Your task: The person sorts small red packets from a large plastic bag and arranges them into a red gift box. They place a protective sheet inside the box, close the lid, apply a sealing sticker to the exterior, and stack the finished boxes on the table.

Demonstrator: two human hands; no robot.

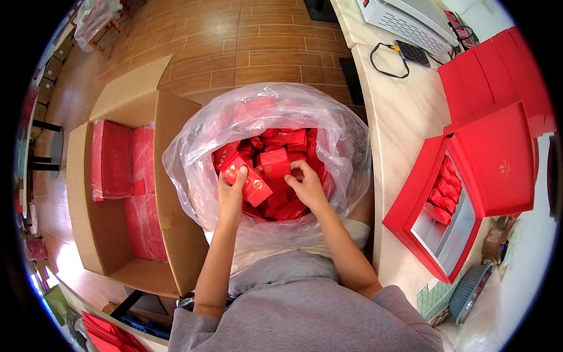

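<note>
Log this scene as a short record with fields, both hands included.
Left hand: holds a gold-marked red packet
Right hand: grips the edge of a second red packet
Below the hands: clear plastic bag, open, with many loose red packets inside
Left side: open cardboard box with plastic-wrapped red packages
Right side: marble-patterned counter bearing an open red gift box, partly filled with red packets
Floor: brown, wood-look tiles
</note>
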